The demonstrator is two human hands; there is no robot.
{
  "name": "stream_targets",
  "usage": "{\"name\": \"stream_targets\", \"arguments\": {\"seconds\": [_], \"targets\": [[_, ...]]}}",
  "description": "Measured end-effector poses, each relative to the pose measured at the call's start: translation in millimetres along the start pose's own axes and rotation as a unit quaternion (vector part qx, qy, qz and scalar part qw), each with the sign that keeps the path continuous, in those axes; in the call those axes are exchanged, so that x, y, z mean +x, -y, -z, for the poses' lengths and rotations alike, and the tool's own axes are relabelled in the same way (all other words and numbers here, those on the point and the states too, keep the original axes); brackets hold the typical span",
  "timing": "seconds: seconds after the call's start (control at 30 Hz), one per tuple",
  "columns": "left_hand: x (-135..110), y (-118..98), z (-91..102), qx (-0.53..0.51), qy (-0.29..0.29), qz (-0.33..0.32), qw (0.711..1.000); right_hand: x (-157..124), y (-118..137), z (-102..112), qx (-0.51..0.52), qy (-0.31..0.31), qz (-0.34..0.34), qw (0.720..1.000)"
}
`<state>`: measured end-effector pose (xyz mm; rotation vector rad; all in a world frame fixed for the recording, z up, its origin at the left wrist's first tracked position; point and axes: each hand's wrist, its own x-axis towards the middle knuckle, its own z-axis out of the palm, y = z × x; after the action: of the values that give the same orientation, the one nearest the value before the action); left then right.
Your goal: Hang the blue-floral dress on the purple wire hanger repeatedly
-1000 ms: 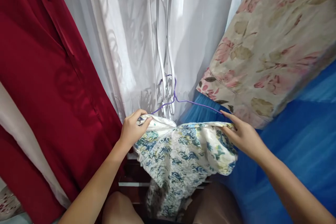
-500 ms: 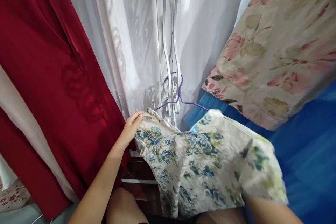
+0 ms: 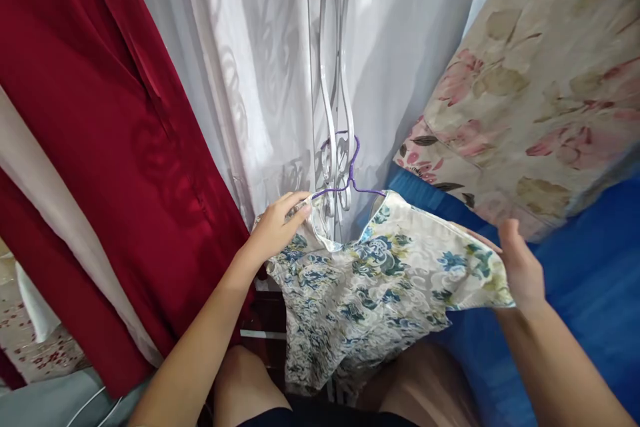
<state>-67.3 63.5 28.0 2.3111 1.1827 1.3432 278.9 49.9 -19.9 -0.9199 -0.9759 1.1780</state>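
Observation:
A white garment with blue and green flowers (image 3: pixel 380 280) hangs on a thin purple wire hanger (image 3: pixel 350 177), whose hook sits on a white metal window grille (image 3: pixel 333 80). My left hand (image 3: pixel 277 230) pinches the garment's left shoulder at the hanger's arm. My right hand (image 3: pixel 520 267) grips the garment's right edge, with the cloth draped over its fingers. The hanger's right arm is hidden under the cloth.
A sheer white curtain (image 3: pixel 260 67) hangs behind the grille. Dark red cloth (image 3: pixel 100 147) hangs on the left. A floral pink and beige cover (image 3: pixel 540 93) and blue netting (image 3: pixel 590 280) are on the right. My knees (image 3: pixel 240 380) show below.
The garment has been pulled up over the hanger's right arm, which showed bare a second ago. My right hand swung out to the cloth's right edge; the left hand moved slightly right.

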Motion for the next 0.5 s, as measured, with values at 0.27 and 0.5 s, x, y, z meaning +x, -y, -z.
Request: {"name": "stream_targets", "arguments": {"seconds": [0.27, 0.5], "targets": [[22.6, -7.7, 3.2, 0.114, -0.133, -0.021, 0.984, -20.8, 25.0, -13.5, -0.001, 0.066, -0.100, 0.993], [57.6, -51.2, 23.7, 0.232, -0.076, -0.104, 0.964, -33.6, -19.6, 7.1, 0.106, -0.041, -0.164, 0.980]]}}
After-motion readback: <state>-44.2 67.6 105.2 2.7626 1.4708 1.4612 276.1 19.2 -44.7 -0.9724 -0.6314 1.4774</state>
